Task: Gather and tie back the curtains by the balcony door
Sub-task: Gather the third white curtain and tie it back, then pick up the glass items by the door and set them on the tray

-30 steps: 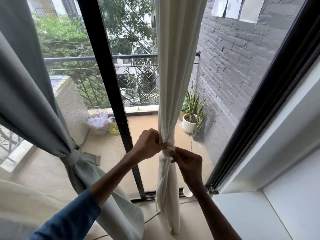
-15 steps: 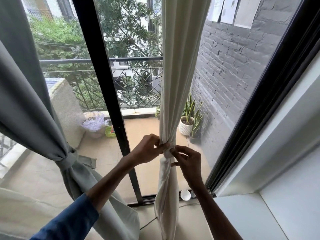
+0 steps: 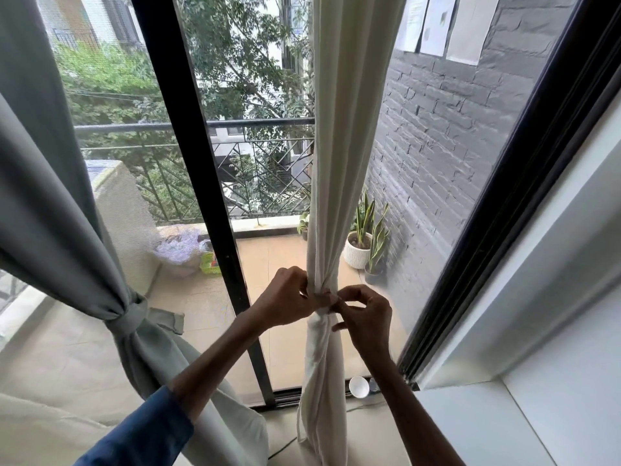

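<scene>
Both hands have stayed at the waist of the cream curtain (image 3: 349, 129) over the last second, but they've closed in tighter. The left hand (image 3: 289, 295) grips the gathered folds from the left, fingers curled around the bunch. The right hand (image 3: 366, 317) has brought its fingers (image 3: 337, 302) up to pinch at the same spot. It looks like a knot being cinched, though the tie itself is buried under the knuckles.

So the gathering is done on this side, and the fastening is the step in hand. The grey curtain (image 3: 50, 163) on the left already hangs bound by its tieback (image 3: 129, 317).

Out on the balcony, a white ribbed pot (image 3: 357, 255) holds a snake plant (image 3: 364, 213). A darker pot (image 3: 372, 276) just beside it holds another. A white cup (image 3: 359, 386) sits by the door track, showing only white inside.
</scene>
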